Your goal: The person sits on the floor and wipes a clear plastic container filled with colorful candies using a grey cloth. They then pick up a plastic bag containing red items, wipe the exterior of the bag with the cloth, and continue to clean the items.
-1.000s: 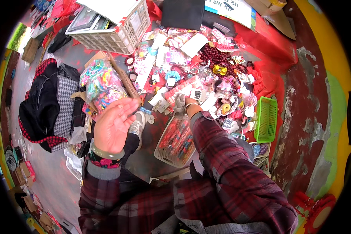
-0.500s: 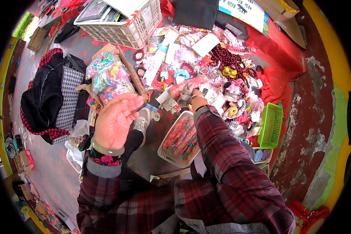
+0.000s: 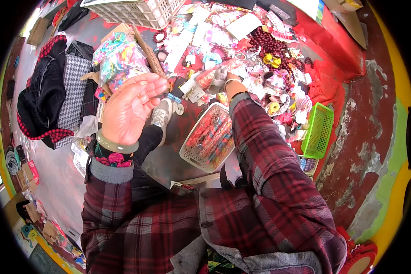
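My left hand (image 3: 131,109) is raised, palm up, with its fingers loosely stretched and nothing in them. It is in front of a cardboard box holding a clear bag of multicoloured small items (image 3: 118,55). My right hand (image 3: 233,83) reaches into a spread pile of hair accessories (image 3: 274,82), beside a grey soft bundle (image 3: 220,76). Its fingers are mostly hidden, so its grip cannot be made out. Left of it lie a red patterned packet (image 3: 205,78) and a white card (image 3: 194,92). Below my right hand stands a white plastic basket (image 3: 187,159) with red packed goods in it.
A green plastic basket (image 3: 326,130) stands at the right edge of the pile. A large cream crate (image 3: 141,11) is at the back. Dark clothing with red-checked trim (image 3: 41,96) lies at left. My shoe (image 3: 160,115) rests on the floor. A peeling wall (image 3: 351,137) runs along the right.
The view has shifted, so most things sit higher in the picture. My left hand stays open and raised, and my right hand remains in the pile beside the grey bundle.
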{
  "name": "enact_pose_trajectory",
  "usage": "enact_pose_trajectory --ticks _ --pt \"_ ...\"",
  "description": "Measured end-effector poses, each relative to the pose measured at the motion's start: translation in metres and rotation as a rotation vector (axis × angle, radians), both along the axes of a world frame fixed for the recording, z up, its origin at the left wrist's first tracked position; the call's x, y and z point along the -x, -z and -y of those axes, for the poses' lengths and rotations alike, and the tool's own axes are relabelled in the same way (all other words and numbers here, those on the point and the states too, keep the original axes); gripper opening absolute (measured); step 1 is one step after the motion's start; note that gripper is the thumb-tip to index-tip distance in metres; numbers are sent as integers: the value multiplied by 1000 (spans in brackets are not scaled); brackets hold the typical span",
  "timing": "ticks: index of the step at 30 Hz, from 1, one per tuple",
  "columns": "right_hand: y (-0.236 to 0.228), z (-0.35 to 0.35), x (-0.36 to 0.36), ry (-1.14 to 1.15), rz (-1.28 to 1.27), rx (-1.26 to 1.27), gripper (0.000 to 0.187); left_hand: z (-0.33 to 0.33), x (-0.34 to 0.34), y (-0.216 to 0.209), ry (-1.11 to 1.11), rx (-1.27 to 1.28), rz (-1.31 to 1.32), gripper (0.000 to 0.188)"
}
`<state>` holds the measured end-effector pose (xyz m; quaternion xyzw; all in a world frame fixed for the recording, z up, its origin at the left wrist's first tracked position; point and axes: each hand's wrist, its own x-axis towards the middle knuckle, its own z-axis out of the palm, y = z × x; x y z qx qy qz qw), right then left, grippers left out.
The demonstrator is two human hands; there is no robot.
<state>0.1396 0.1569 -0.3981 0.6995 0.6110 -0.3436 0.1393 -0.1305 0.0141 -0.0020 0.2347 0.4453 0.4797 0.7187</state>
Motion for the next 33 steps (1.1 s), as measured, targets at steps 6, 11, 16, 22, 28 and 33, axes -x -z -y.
enact_pose_trajectory --ticks 6,11,16,22,28,33 --pt "-70 -6 -20 -304 245 259 32 -12 -12 -12 47 26 -26 30" --pt "-64 -4 -23 -104 241 85 33 -9 -9 -13 53 10 -35 31" --pt "-94 3 -33 134 56 -74 41 -3 -9 -12 58 -36 3 30" --pt "-200 25 -32 -553 112 -316 25 -3 -15 5 94 -117 54 34" --pt "-276 81 -47 -281 -920 -396 15 0 -35 18 14 -127 -109 36" --pt "-361 132 -43 310 -1307 45 13 -7 -68 32 167 -212 225 52"
